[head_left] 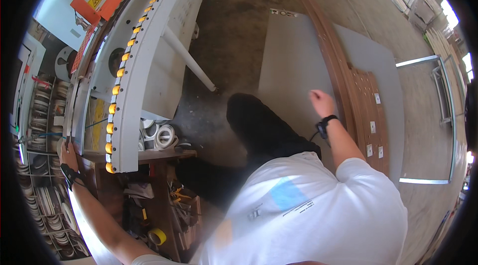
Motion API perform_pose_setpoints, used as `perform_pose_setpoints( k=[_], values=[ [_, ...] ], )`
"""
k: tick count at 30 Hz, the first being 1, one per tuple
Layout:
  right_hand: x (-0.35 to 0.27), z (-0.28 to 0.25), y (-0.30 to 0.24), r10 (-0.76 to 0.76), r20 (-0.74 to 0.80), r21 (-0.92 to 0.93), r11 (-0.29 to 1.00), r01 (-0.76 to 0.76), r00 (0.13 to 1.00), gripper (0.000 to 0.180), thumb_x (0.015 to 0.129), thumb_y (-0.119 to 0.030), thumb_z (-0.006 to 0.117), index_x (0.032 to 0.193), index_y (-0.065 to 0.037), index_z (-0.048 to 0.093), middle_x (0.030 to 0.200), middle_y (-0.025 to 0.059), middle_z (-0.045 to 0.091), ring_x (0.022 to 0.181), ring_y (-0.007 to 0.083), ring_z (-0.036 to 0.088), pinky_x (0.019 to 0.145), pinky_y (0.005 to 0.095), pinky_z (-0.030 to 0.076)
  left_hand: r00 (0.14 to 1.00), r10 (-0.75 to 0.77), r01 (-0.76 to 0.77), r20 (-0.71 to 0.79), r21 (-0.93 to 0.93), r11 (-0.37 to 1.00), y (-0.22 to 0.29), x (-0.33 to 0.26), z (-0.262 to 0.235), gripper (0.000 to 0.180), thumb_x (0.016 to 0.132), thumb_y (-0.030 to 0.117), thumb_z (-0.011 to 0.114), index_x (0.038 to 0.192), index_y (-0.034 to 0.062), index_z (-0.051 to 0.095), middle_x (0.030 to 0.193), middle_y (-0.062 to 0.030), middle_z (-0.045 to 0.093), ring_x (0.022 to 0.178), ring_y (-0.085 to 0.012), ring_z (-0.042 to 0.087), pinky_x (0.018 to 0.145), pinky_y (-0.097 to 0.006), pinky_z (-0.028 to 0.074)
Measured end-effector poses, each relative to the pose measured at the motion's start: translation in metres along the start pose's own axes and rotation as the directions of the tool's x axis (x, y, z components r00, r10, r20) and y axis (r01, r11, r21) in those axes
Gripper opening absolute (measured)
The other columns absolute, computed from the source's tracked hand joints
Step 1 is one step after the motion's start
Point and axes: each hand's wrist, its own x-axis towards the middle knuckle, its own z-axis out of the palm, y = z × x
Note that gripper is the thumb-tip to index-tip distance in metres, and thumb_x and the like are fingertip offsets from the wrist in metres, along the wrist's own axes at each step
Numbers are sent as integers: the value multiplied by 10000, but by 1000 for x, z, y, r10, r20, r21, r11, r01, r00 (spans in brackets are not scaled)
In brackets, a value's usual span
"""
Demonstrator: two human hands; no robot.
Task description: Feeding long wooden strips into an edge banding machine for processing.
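My left hand (pixel 67 155) reaches out at the far left, fingers closed at the near end of a long narrow board (pixel 75 108). That board runs along the side of a machine with a grey rail (pixel 130 110) lined with yellow rollers. The grip is small in view and partly hidden. My right hand (pixel 322 103) hangs in the air over a large grey panel (pixel 286 61), fingers loosely curled and slightly blurred, with nothing visible in them. Just right of it lie long brown boards (pixel 343 90), some with white labels.
Racks of edging coils (pixel 42 115) stand at the far left. A wooden stand (pixel 167 154) under the rail carries white rolls (pixel 165 137), with yellow tape (pixel 157 236) and tools below. A slanted grey leg (pixel 189 59) juts from the machine. A metal frame (pixel 453 125) lies at right.
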Motion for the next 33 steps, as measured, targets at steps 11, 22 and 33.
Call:
perform_pose_setpoints(
  k=[11, 22, 33],
  values=[
    [-106, -130, 126, 504, -272, -522, 639, -565, 820, 770, 842, -512, 821, 1473, -136, 590, 1513, 152, 570, 1375, 396, 555, 1113, 517, 502, 999, 30, -29, -38, 25, 999, -27, 13, 11, 674, 1086, 531, 464, 1533, 30, 518, 1444, -316, 599, 1341, -510, 559, 1112, -524, 461],
    [-71, -160, 189, 437, -111, -568, 709, -418, 892, 669, 651, -509, 954, 1107, -61, 757, 1155, 186, 773, 1113, 370, 727, 958, 464, 565, 992, 89, -92, -90, -28, 995, -13, -1, 8, 515, 1105, 405, 502, 1447, 30, 590, 1323, -303, 675, 1223, -513, 628, 1017, -546, 499],
    [-55, -183, 184, 441, 102, -649, 709, -276, 892, 491, 635, -480, 849, 820, -26, 811, 926, 222, 784, 914, 385, 758, 841, 481, 605, 998, 31, -34, -54, -59, 998, -3, 3, 8, 552, 1097, 418, 498, 1503, 47, 547, 1344, -309, 664, 1242, -505, 625, 1037, -537, 504]
  ],
)
